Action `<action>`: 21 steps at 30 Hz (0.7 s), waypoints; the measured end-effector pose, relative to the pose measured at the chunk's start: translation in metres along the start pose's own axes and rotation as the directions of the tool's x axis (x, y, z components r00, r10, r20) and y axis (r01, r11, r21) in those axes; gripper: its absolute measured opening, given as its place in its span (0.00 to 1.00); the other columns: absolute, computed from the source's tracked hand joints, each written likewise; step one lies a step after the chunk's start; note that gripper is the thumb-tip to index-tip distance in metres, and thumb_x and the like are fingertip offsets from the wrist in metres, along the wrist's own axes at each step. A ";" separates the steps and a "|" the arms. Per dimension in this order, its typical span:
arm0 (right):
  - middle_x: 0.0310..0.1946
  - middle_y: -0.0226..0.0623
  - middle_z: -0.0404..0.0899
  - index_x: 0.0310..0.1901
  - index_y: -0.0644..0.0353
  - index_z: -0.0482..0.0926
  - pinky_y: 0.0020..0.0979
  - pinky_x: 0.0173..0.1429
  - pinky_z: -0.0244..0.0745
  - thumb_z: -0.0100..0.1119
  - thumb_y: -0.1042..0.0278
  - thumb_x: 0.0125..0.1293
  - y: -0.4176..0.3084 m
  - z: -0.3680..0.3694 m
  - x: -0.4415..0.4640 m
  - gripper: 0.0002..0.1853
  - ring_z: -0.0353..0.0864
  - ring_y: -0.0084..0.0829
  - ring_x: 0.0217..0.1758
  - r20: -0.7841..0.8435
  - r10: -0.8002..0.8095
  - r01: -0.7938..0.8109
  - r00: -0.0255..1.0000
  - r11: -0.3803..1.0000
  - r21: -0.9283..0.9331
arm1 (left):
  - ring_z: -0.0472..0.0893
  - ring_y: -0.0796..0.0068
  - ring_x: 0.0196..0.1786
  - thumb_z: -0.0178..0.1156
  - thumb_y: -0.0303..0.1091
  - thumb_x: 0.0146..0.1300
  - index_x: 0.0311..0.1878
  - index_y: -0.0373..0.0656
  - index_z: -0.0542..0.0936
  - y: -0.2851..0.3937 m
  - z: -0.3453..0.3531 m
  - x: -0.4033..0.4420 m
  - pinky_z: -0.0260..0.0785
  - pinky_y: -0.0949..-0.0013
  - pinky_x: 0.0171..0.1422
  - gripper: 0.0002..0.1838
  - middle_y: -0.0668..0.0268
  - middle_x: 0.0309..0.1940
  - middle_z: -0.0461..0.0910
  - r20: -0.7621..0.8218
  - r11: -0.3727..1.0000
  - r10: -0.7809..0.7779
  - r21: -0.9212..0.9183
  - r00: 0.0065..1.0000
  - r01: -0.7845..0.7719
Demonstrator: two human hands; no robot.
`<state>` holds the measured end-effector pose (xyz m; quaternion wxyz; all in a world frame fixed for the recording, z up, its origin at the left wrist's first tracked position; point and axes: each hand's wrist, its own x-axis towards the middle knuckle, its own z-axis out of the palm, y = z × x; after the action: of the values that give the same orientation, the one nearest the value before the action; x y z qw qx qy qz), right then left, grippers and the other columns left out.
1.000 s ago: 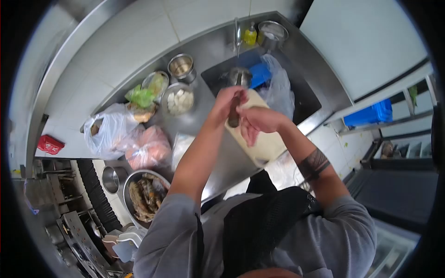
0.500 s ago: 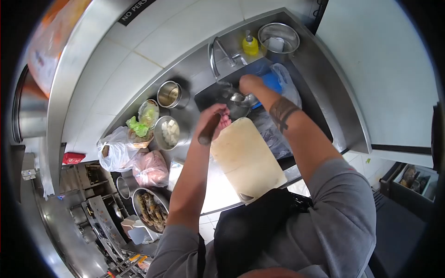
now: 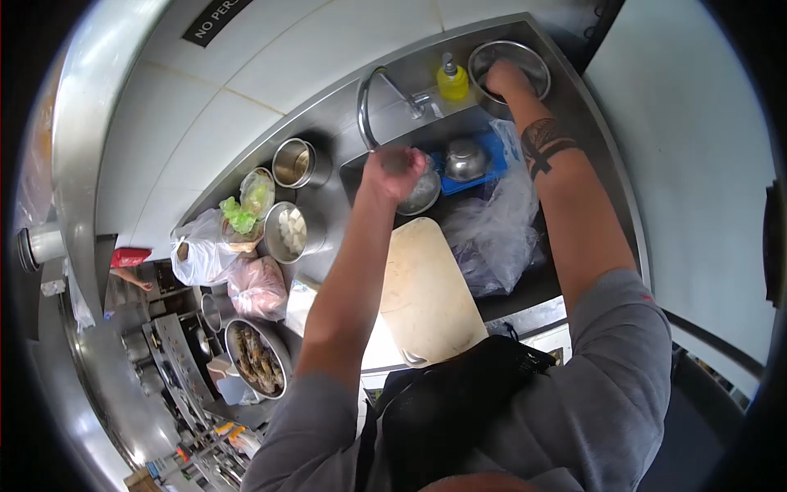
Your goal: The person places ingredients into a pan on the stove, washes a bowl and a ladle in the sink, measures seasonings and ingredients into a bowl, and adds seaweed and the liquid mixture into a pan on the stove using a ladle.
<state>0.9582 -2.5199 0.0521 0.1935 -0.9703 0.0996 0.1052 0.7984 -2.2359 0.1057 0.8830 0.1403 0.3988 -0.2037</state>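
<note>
A person stands at a steel kitchen surface (image 3: 602, 180), both arms reaching away over it. The left hand (image 3: 393, 174) is closed around a brown handle (image 3: 397, 159), blurred and seen nearly end-on, at the left side of the sink (image 3: 510, 305), just below the spout of the curved tap (image 3: 365, 107). Whatever the handle joins is hidden. The right hand (image 3: 507, 79) reaches into a round steel pot (image 3: 541, 69) at the far right; its fingers are out of sight, so whether they grip anything cannot be told.

The handle looks stiff and probably fairly light; wet fingers could slip on it, so a full wrap around its middle seems best. The pot appears rigid and hard to damage, smooth-sided, and best lifted by its rim.

In the sink, a small steel bowl (image 3: 466, 160) sits on a blue tray (image 3: 494, 150), with a clear plastic bag (image 3: 492, 246) nearer. A yellow soap bottle (image 3: 452, 84) stands left of the pot. A pale cutting board (image 3: 430, 295) lies near the person's apron (image 3: 459, 402).
</note>
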 end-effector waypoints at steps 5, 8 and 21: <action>0.59 0.44 0.82 0.56 0.56 0.83 0.44 0.67 0.77 0.58 0.61 0.67 0.022 0.023 0.032 0.19 0.80 0.46 0.65 -0.111 -0.011 0.006 0.994 0.999 -0.041 | 0.70 0.78 0.26 0.49 0.31 0.76 0.41 0.41 0.70 -0.013 -0.063 -0.081 0.68 0.75 0.28 0.06 0.69 0.26 0.68 0.253 0.946 -0.277 0.242 0.927 0.216; 0.55 0.46 0.84 0.52 0.57 0.84 0.40 0.62 0.78 0.60 0.64 0.64 0.019 -0.022 0.000 0.16 0.84 0.46 0.56 -0.280 0.011 0.066 0.960 0.962 0.263 | 0.66 0.84 0.20 0.50 0.36 0.78 0.40 0.44 0.70 -0.021 -0.096 -0.127 0.61 0.78 0.20 0.09 0.75 0.24 0.67 0.126 0.931 -0.321 0.222 0.939 0.289; 0.63 0.48 0.76 0.51 0.55 0.82 0.36 0.64 0.72 0.65 0.60 0.60 -0.124 0.091 -0.139 0.18 0.78 0.43 0.59 -0.401 -0.547 0.656 0.735 0.425 0.624 | 0.64 0.81 0.11 0.64 0.22 0.60 0.34 0.48 0.65 -0.032 -0.103 -0.216 0.55 0.72 0.13 0.15 0.73 0.16 0.66 -0.008 0.511 0.017 0.859 1.000 -0.002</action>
<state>0.8395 -2.3500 0.0473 0.5814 -0.7818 -0.2081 -0.0866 0.5876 -2.1681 0.2012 0.6963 0.5621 0.2522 -0.3682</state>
